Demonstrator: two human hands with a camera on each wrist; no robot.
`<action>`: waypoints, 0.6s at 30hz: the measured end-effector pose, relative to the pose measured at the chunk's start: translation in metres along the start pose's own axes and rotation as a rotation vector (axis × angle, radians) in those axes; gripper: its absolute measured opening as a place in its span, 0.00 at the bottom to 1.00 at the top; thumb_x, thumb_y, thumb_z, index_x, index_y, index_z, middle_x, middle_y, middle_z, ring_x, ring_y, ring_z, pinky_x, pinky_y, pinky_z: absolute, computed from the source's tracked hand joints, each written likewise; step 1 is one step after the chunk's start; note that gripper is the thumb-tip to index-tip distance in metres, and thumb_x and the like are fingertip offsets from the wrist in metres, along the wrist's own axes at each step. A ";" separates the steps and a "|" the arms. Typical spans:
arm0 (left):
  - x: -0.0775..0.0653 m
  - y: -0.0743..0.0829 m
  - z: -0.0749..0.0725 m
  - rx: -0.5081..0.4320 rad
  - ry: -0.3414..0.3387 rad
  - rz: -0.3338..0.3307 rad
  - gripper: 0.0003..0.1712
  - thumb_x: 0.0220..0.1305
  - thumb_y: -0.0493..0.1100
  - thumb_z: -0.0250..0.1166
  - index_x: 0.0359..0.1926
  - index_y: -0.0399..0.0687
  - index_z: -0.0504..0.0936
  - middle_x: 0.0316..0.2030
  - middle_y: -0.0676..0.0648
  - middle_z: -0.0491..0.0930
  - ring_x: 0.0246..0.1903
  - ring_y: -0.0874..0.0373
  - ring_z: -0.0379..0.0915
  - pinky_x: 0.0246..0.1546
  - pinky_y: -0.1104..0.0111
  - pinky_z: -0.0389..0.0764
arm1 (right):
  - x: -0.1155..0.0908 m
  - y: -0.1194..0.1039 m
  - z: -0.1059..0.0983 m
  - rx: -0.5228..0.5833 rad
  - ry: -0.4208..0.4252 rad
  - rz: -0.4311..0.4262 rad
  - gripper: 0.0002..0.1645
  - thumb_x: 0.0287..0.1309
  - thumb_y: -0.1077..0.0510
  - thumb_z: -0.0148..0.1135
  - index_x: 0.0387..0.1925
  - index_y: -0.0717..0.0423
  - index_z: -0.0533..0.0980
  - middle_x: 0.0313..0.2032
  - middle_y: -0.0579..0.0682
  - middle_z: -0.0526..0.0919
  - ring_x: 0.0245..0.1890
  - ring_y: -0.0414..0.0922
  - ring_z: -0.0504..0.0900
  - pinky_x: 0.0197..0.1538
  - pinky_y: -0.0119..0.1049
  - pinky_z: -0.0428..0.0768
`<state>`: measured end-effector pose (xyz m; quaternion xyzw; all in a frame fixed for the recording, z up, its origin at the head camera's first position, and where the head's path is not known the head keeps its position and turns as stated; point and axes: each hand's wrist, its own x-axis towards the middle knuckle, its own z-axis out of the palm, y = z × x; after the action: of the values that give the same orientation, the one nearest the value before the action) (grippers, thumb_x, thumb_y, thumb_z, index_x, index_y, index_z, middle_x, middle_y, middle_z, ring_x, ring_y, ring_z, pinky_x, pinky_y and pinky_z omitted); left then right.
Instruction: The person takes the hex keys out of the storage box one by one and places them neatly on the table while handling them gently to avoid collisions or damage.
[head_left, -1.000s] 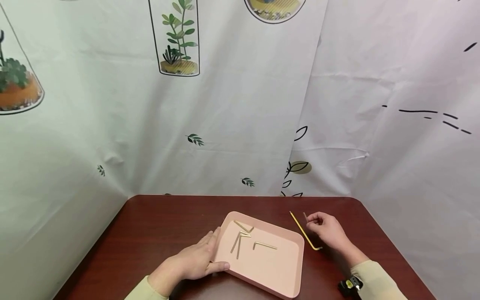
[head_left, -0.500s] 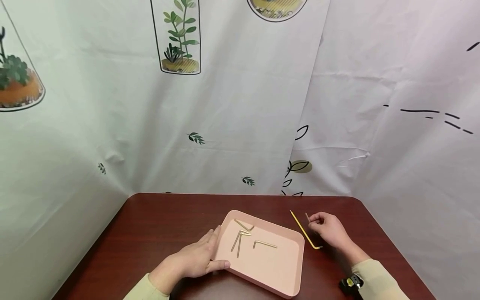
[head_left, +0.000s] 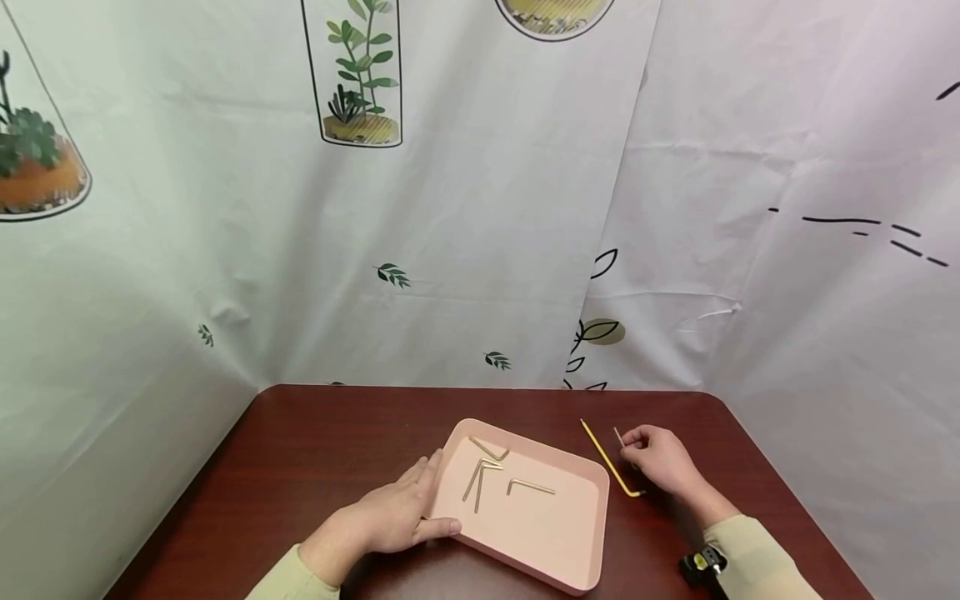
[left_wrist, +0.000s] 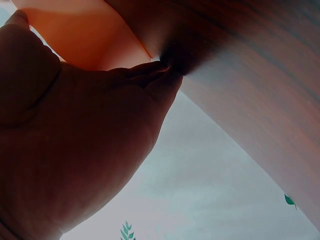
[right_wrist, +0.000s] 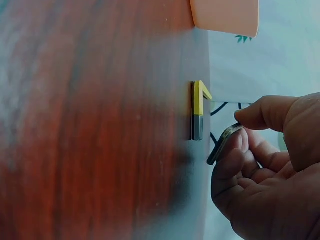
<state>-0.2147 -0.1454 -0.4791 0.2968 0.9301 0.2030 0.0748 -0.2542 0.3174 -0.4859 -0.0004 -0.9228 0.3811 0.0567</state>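
A pink tray [head_left: 540, 533] lies on the table with several brass-coloured L-shaped hex keys [head_left: 531, 486] in its left and middle part. My left hand [head_left: 386, 512] rests against the tray's left corner, fingers straight along its side and thumb on the near rim. To the right of the tray, my right hand [head_left: 660, 458] pinches a small grey hex key [right_wrist: 225, 142] between thumb and fingers, just above the table. Between that hand and the tray lies a larger yellow hex key [head_left: 609, 462], its bent end with a dark tip.
The dark red wooden table [head_left: 337, 442] reaches back to a white printed curtain [head_left: 480, 208] that hangs behind it and along both sides. A black device [head_left: 702, 567] is strapped at my right wrist.
My right hand has shifted slightly to the right with the small hex key, away from the yellow one. My left hand and the tray hold their place.
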 end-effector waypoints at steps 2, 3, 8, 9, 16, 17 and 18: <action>0.000 0.000 0.000 0.000 -0.003 -0.003 0.68 0.74 0.75 0.66 0.86 0.26 0.50 0.85 0.29 0.56 0.83 0.31 0.57 0.74 0.38 0.70 | 0.001 0.001 0.000 0.000 -0.004 -0.001 0.09 0.58 0.67 0.72 0.42 0.64 0.86 0.30 0.47 0.86 0.28 0.44 0.81 0.35 0.38 0.80; 0.000 0.000 0.000 0.000 -0.003 -0.003 0.68 0.74 0.75 0.67 0.86 0.26 0.50 0.85 0.29 0.56 0.83 0.31 0.57 0.74 0.38 0.70 | 0.001 0.002 0.000 -0.002 -0.004 -0.002 0.09 0.58 0.67 0.72 0.42 0.64 0.86 0.29 0.47 0.85 0.28 0.44 0.81 0.35 0.38 0.80; 0.000 0.000 0.000 0.002 -0.002 0.003 0.68 0.74 0.74 0.67 0.86 0.25 0.49 0.84 0.28 0.56 0.82 0.31 0.57 0.74 0.37 0.70 | 0.002 0.004 0.001 -0.020 -0.010 -0.001 0.08 0.58 0.67 0.72 0.41 0.64 0.86 0.28 0.46 0.85 0.27 0.44 0.81 0.35 0.38 0.79; 0.000 0.000 0.000 0.004 -0.002 0.003 0.68 0.74 0.75 0.67 0.86 0.25 0.50 0.84 0.28 0.56 0.82 0.31 0.57 0.74 0.38 0.71 | 0.002 0.005 0.001 -0.025 -0.012 0.000 0.08 0.58 0.67 0.72 0.41 0.64 0.86 0.28 0.46 0.84 0.27 0.44 0.81 0.35 0.39 0.79; -0.001 0.000 0.000 0.007 -0.004 -0.005 0.68 0.74 0.75 0.67 0.86 0.26 0.50 0.84 0.29 0.57 0.82 0.31 0.57 0.74 0.38 0.71 | 0.003 0.005 0.002 -0.053 -0.015 -0.004 0.08 0.56 0.68 0.70 0.40 0.64 0.85 0.26 0.46 0.83 0.26 0.43 0.81 0.34 0.39 0.78; -0.001 0.000 0.000 0.008 -0.004 -0.005 0.68 0.74 0.75 0.67 0.86 0.26 0.50 0.84 0.29 0.57 0.82 0.31 0.58 0.74 0.38 0.71 | 0.004 0.005 0.002 -0.058 -0.015 -0.004 0.08 0.56 0.68 0.70 0.39 0.63 0.85 0.25 0.45 0.83 0.26 0.43 0.81 0.34 0.39 0.78; -0.001 0.000 0.000 0.009 -0.004 -0.006 0.68 0.74 0.75 0.67 0.86 0.26 0.50 0.84 0.29 0.57 0.82 0.31 0.58 0.74 0.38 0.71 | 0.004 0.005 0.002 -0.063 -0.016 -0.004 0.08 0.55 0.68 0.70 0.39 0.63 0.85 0.26 0.45 0.83 0.26 0.43 0.81 0.34 0.39 0.78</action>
<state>-0.2136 -0.1458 -0.4789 0.2949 0.9317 0.1980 0.0759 -0.2585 0.3202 -0.4903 0.0026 -0.9347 0.3518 0.0502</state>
